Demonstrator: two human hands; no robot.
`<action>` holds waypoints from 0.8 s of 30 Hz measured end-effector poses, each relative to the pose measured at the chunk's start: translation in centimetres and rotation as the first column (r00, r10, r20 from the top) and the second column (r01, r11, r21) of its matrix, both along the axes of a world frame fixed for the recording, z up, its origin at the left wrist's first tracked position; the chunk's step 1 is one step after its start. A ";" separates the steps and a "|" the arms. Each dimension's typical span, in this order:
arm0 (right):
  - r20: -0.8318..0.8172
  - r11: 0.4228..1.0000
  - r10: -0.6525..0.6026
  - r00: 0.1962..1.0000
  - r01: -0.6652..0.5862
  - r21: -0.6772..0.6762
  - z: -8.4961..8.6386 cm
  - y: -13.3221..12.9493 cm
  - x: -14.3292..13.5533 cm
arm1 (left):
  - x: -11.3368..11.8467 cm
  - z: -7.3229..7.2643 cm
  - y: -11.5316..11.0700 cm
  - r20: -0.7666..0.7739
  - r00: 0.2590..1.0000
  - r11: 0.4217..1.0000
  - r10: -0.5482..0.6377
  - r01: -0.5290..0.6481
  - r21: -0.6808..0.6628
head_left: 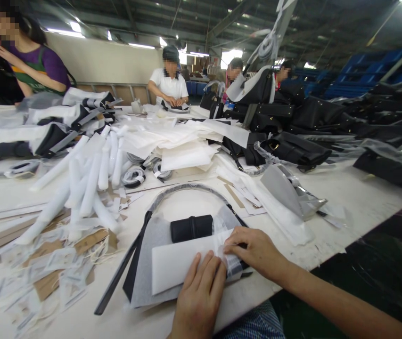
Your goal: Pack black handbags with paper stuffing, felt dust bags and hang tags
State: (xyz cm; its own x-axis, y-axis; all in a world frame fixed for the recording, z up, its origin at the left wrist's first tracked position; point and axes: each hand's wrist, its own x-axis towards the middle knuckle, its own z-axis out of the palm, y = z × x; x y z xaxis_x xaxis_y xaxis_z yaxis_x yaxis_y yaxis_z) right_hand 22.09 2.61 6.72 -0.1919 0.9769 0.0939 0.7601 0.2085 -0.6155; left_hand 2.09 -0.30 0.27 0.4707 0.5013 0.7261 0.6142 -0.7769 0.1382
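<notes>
A black handbag [129, 286] lies on the table in front of me, its plastic-wrapped handle [186, 187] arching away. Grey-white tissue paper [146, 245] covers much of the bag's face. Across it rests a white foam sheet [172, 263], with a small black rolled piece [191, 228] just beyond. My left hand [201, 296] presses on the foam with its fingers stretched out. At the foam's right end, my right hand [252, 247] has its fingers bent in a pinch at the clear plastic film [234, 266]. The fingertips partly hide the film.
White foam rolls [89, 188] pile up on the left, above small plastic packets and brown tags [50, 282]. White sheets [186, 146] lie stacked beyond the bag. Black bags [314, 117] heap at the right. A tape dispenser [292, 190] stands nearby. Co-workers [168, 82] are across the table.
</notes>
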 end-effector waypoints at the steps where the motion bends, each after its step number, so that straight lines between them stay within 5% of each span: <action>1: 0.003 1.000 -0.007 1.000 0.007 -0.006 0.0 0.1 0.0 | 0.0 0.0 0.0 0.009 1.000 1.000 -0.006 0.006 0.004; 14: 0.113 0.987 -0.072 0.991 0.088 -0.138 0.4 1.6 -0.3 | -0.1 0.7 0.2 -0.095 0.995 1.000 0.023 -0.022 0.005; 24: 0.093 0.997 -0.067 0.993 0.063 0.052 -0.2 2.2 0.0 | 0.0 -0.2 0.6 -0.128 0.992 0.999 0.003 0.002 0.044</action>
State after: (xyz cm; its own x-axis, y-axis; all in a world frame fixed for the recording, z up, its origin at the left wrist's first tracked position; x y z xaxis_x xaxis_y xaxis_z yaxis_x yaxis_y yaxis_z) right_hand 22.04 4.81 6.52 -0.1384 0.9823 0.1263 0.8273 0.1848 -0.5304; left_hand 2.06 0.28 0.07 0.5612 0.4704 0.6811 0.6251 -0.7802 0.0238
